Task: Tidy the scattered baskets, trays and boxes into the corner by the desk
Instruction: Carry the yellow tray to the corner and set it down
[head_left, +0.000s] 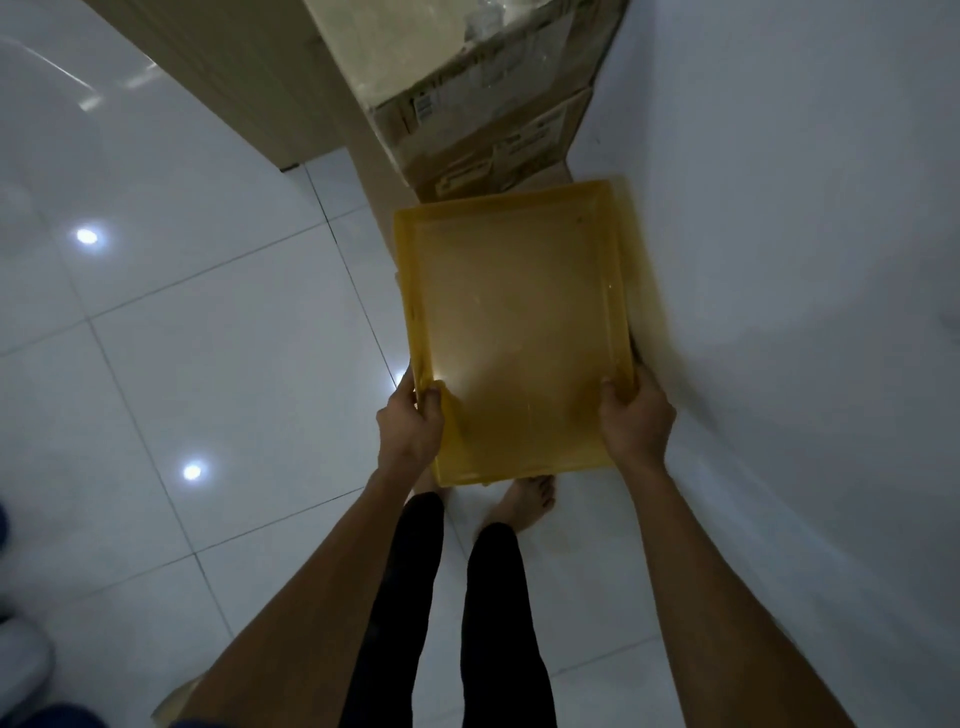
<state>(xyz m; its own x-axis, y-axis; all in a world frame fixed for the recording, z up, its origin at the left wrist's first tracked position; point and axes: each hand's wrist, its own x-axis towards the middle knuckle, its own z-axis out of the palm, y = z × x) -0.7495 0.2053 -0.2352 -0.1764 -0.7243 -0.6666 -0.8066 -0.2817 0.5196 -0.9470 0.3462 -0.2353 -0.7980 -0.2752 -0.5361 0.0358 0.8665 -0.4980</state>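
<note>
Out beyond my left hand (410, 421) runs the wooden desk side (234, 78). That hand is clamped on the near left corner of the yellow tray (514, 322), thumb over the rim and fingers curled beneath. The tray hangs roughly level just ahead of both hands, and its far edge is close to the stacked cardboard boxes (483, 130) past my fingertips. A second yellow edge peeks out under it; through the blur I can't say whether another tray already lies there. My right hand (636, 421) grips the near right corner the same way, with the white wall (779, 208) just outside its knuckles.

To set it down well, I'd hold both grips even and lower it flat. I'd then nudge it forward until it meets the boxes, square to the wall. The right knuckles look the likeliest to scrape, so I'd let go with both hands together only once it sits.
</note>
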